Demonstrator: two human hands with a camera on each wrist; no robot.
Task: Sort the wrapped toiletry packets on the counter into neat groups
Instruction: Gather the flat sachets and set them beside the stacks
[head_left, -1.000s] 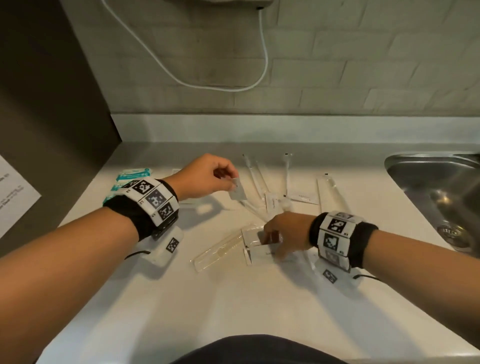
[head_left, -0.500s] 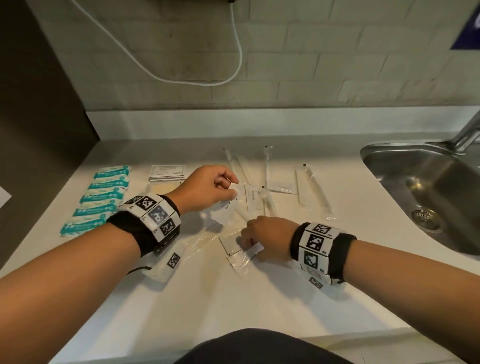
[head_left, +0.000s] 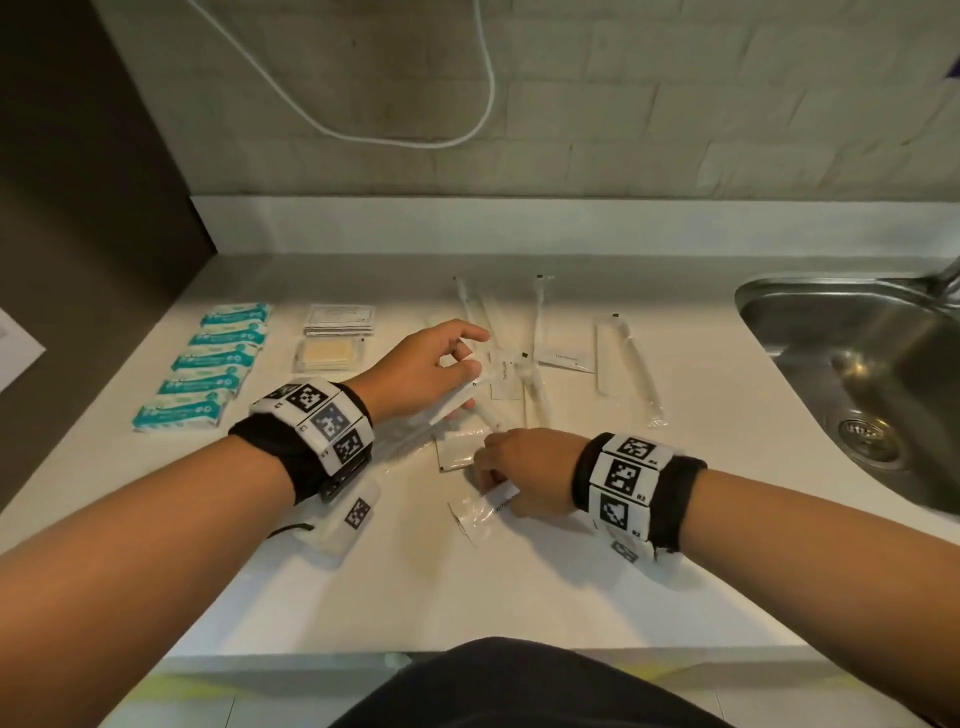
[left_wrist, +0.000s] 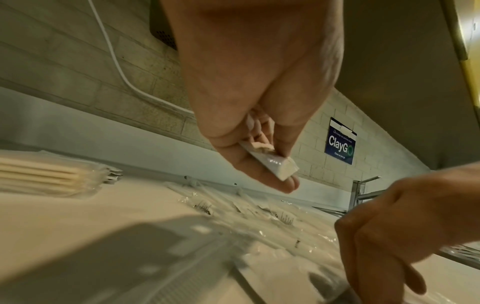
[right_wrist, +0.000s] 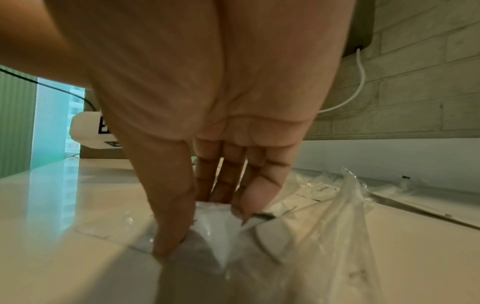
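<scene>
My left hand (head_left: 421, 371) pinches a small white packet (left_wrist: 270, 162) above the loose wrapped packets (head_left: 524, 384) mid-counter; my right hand (head_left: 524, 470) pinches a clear packet (head_left: 485, 512) lying nearer. Teal packets (head_left: 208, 366) line the left edge, the sink (head_left: 857, 364) bounds the right; bare counter (head_left: 415, 587) near me

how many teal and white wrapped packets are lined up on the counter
5, in one neat column at the counter's left edge, far to near: teal and white wrapped packets. None looks hidden.
</scene>
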